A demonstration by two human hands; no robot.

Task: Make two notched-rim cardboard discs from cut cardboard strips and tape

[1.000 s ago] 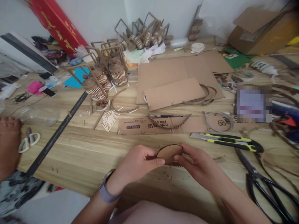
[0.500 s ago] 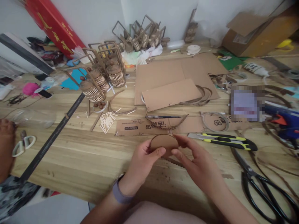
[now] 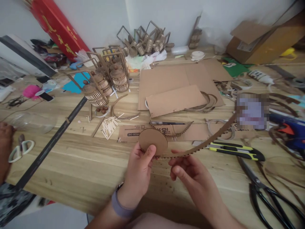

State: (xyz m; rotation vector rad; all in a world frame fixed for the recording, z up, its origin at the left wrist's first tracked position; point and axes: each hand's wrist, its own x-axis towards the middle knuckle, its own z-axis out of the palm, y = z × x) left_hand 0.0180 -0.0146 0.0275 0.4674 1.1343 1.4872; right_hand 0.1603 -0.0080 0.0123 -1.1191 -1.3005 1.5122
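Note:
My left hand grips a round cardboard disc, thumb on its face and fingers behind. From the disc's lower edge a long brown cardboard strip with a notched edge curves up to the right. My right hand is beside the strip, its thumb and fingers apart and loosely curled; the fingertips appear to touch the strip's underside. Beyond the hands lie a printed cardboard piece, a second notched strip and a black pen.
A yellow-black utility knife and large black scissors lie at right, near a blue glue gun. Small lidded baskets stand left of the cardboard sheets. Short pale sticks lie nearby. Another person's hand rests at far left.
My right hand has let go of the disc and moved lower. The left hand has shifted left with the disc, and the notched strip now stretches out to the right.

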